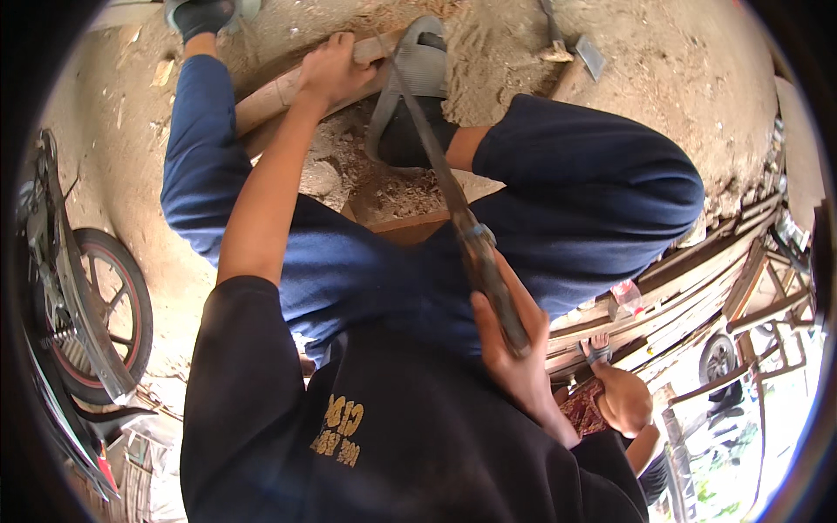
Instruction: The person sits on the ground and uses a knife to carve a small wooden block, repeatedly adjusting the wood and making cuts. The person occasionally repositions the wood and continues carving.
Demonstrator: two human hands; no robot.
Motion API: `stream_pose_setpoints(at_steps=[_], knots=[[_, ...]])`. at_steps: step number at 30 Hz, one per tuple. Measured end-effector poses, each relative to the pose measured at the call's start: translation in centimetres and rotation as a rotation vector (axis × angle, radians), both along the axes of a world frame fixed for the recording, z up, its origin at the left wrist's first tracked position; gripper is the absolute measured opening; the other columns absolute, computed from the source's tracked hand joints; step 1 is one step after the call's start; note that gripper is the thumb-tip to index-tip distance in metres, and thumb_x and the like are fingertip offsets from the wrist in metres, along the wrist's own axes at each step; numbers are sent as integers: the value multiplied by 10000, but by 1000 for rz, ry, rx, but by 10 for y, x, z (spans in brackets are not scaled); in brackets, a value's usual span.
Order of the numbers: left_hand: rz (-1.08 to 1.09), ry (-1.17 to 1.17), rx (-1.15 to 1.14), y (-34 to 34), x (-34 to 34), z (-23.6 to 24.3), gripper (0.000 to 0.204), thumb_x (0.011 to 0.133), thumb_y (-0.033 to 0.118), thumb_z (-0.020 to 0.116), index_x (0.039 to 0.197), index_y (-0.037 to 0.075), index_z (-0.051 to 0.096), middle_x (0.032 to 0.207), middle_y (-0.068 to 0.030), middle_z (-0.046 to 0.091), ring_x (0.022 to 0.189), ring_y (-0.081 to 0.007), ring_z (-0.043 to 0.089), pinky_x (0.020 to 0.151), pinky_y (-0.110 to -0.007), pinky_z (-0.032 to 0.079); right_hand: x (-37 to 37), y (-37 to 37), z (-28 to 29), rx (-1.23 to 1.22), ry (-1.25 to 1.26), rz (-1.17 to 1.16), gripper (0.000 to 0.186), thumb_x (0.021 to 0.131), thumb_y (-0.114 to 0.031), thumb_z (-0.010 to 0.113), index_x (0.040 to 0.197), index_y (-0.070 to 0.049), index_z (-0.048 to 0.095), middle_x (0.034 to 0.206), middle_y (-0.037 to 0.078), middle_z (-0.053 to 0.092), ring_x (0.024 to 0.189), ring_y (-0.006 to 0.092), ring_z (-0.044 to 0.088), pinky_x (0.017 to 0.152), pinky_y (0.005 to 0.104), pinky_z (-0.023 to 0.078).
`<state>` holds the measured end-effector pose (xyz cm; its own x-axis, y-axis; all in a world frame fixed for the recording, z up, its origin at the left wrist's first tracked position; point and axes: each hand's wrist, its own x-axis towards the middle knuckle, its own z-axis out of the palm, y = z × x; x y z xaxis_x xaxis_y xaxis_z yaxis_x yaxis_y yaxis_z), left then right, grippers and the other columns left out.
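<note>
My left hand [336,71] is closed over a length of wood [270,100] lying on the ground between my feet. The wood's right end is by my sandalled right foot [418,74]. In my right hand [514,344], close to my body, is the worn wooden handle of a long narrow-bladed knife [433,148]. A bluish band circles the handle near the blade. The dark blade slants away to the upper left across my right foot, and its tip lies near the wood's right end. Whether the tip touches the wood I cannot tell.
Wood chips [410,193] litter the dirt around my right foot. A tool with a flat metal head [590,57] lies beyond it. A motorcycle wheel [105,305] stands at the left. Stacked boards [697,279] and another person's leg [626,399] are at the right.
</note>
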<state>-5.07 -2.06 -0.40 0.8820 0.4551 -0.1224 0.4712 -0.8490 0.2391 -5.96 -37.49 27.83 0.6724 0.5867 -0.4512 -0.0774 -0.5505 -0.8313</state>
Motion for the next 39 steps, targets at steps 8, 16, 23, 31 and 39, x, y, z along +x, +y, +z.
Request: stream_pose_setpoints(at_steps=[8, 16, 23, 31, 39], knots=[[6, 20, -29, 0, 14, 11, 594, 771, 455, 709, 1127, 13, 533, 1178, -211, 624, 1036, -391, 662, 869, -484, 539, 7, 26, -20, 22, 25, -72, 480, 938, -45, 658, 1365, 108, 499, 757, 144, 662, 682, 91, 625, 626, 244, 496], [29, -57, -30, -9, 7, 7, 479, 794, 412, 698, 1044, 33, 544, 1132, -204, 635, 1021, -398, 655, 856, -496, 528, 5, 34, -14, 25, 32, -65, 496, 943, -45, 658, 1384, 98, 481, 736, 119, 625, 667, 80, 591, 597, 249, 483], [5, 75, -1, -1, 7, 3, 668, 750, 512, 722, 1176, 25, 555, 1223, -198, 633, 1064, -370, 667, 888, -470, 546, -24, -7, -4, 81, -4, -70, 499, 933, -4, 636, 1396, 78, 470, 753, 188, 623, 625, 126, 607, 572, 273, 479], [16, 88, 3, -1, 11, 9, 643, 756, 489, 714, 1160, 14, 559, 1208, -221, 634, 1070, -385, 665, 887, -471, 549, -16, 10, -2, 79, -95, -42, 476, 924, -12, 647, 1361, 95, 494, 939, 241, 701, 845, 200, 725, 694, 278, 525], [12, 19, -10, -5, 10, 6, 542, 771, 417, 699, 1100, 15, 543, 1150, -223, 649, 1042, -398, 663, 877, -488, 536, -12, 12, -7, 33, -31, -36, 453, 932, -5, 636, 1361, 75, 512, 928, 225, 701, 838, 211, 714, 734, 296, 520]])
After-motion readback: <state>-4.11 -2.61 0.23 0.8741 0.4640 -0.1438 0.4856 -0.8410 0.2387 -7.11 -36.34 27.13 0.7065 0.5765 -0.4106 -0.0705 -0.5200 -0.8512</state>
